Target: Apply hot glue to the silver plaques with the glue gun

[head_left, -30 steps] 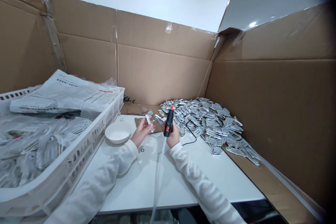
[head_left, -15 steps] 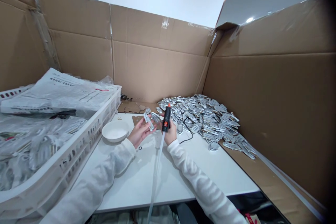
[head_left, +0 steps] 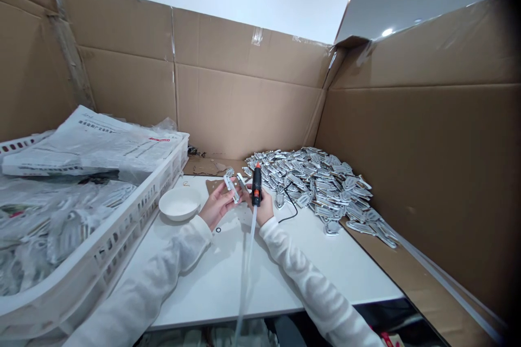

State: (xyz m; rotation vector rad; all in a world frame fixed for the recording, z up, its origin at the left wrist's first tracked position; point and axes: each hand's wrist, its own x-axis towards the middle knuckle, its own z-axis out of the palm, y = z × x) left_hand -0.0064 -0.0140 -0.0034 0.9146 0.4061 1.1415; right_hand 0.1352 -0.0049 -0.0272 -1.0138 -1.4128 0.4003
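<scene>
Gripping glue gun (head_left: 256, 185) — right hand (head_left: 265, 207) wrapped round it; left hand (head_left: 216, 207) half-curled, pinching pale piece (head_left: 230, 188) — bowl (head_left: 179, 207) left of that hand.

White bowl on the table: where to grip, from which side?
Probably the near rim of the bowl, pinched from the person's side: it's shallow, upright and open there, while the basket crowds its left and the left hand is close on its right.

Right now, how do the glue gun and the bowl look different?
The glue gun is long and mostly black with an orange tip; the bowl is round and white. The glue gun is held in the right hand, while the bowl rests on the table.
</scene>
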